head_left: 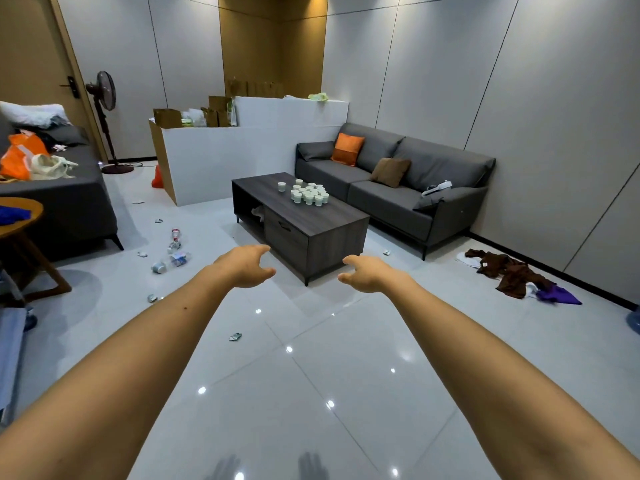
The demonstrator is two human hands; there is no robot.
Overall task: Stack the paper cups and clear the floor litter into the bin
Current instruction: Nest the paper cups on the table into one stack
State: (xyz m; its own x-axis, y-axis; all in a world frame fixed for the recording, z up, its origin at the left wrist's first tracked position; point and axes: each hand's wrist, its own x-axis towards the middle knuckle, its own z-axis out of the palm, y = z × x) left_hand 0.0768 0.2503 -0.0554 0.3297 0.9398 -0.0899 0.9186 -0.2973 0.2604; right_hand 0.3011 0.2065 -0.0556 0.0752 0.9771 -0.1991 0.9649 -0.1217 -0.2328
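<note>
Head view: both arms reach forward over the floor (311, 375), the left hand (247, 266) and right hand (367, 273) empty, each grip loosely open with relaxed fingers. Beyond them the paper cups (309, 193) stand clustered on the dark surface (311, 220), and the floor litter (173, 251) lies scattered to the left. No bin shows. Stacking likely goes best from close up: nest each cup squarely and keep the stack upright.

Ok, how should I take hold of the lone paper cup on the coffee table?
Pinch the lone paper cup round its side wall, coming from its left: it stands alone with bare coffee table there, while the cup cluster crowds its right.
</note>
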